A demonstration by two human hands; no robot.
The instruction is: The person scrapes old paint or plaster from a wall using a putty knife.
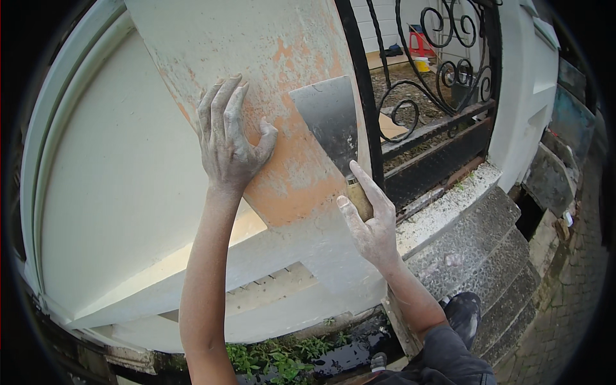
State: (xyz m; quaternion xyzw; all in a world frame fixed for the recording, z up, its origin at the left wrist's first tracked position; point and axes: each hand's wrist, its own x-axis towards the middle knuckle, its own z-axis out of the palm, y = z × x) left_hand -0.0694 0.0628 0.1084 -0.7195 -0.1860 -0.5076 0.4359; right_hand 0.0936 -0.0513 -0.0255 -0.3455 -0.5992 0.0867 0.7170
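Note:
White dust coats both my hands. With its fingers stretched upward and thumb out, my left hand [232, 131] lies against the wall pillar [292, 186], holding nothing. My right hand [372, 221] is closed round the wooden handle of a wide scraper [330, 119], its thumb and index finger along the handle. The scraper's broad metal blade points up and lies over the pillar's face near its right edge. Patches of orange show on the pillar where the pale paint is gone, mostly between my hands and below the blade.
A black wrought-iron gate [436, 135] stands right of the pillar. Speckled stone steps [462, 256] descend at the lower right, beside my shoe [463, 314]. Green plants [282, 359] and dark water lie below the wall. Behind the gate is a red stool [420, 45].

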